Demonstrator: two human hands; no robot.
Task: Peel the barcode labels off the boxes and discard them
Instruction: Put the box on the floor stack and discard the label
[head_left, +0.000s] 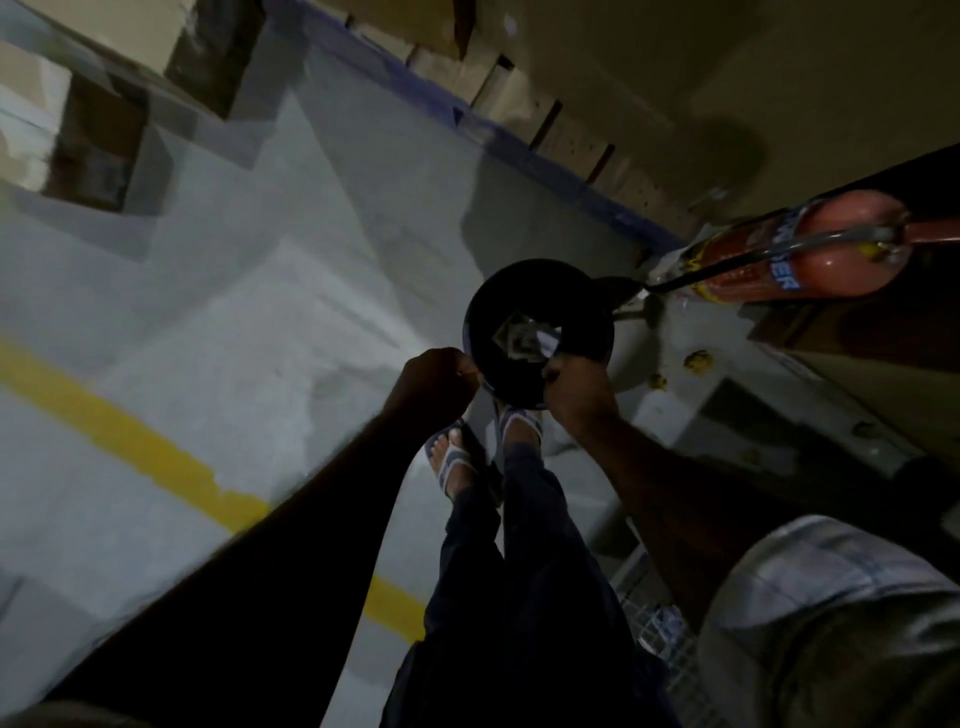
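A round black bin stands on the floor just beyond my feet, and peeled barcode labels lie inside it. My left hand hovers at the bin's left rim with its fingers curled; nothing shows in it. Over the near right rim is my right hand, its fingertips right beside a white label scrap. The view is too dark to tell whether those fingers pinch the scrap. Cardboard boxes stand far off at the upper left.
A red fire extinguisher hangs on the wall at the right, close to the bin. More cardboard lines the top edge. A yellow line crosses the grey floor at the left. My sandalled feet are just short of the bin.
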